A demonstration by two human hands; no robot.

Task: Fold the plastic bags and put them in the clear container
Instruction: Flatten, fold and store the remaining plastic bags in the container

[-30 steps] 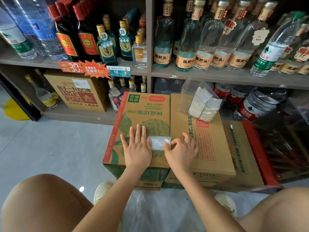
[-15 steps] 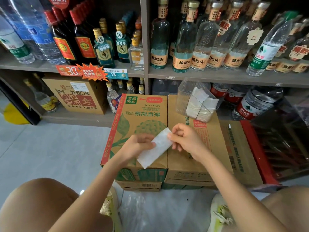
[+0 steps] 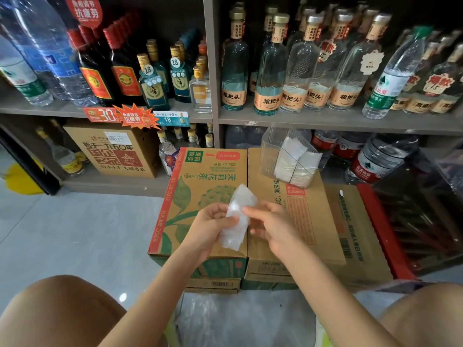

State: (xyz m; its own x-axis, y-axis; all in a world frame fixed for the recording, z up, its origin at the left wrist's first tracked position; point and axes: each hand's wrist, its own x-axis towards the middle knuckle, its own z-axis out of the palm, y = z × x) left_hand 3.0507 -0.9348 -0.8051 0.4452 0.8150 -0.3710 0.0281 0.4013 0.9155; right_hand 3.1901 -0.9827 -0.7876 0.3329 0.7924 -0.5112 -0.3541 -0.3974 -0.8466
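Hands are working just above the green carton (image 3: pixel 200 186): the left hand (image 3: pixel 213 229) is gripping a folded bag (image 3: pixel 238 219) while the right hand (image 3: pixel 270 226), blurred, is pinching its edge. Keeping the creases pinched flat is looking wise on the way to the clear container (image 3: pixel 269 149), standing behind and right of the carton. The bag is showing as a narrow, translucent white strip, slightly curled.
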